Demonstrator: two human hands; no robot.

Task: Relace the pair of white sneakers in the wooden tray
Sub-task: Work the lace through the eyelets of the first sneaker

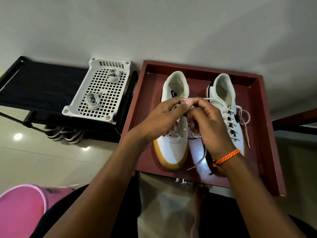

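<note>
While both hands' fingers pinch a lace over the left sneaker, its insole logo stays unreadable.

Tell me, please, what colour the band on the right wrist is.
Orange, a braided band seen in the head view.

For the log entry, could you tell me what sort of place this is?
Probably a home entryway or shoe corner: a black shoe rack with striped shoes beneath, glossy floor tiles and a plain wall.
</note>
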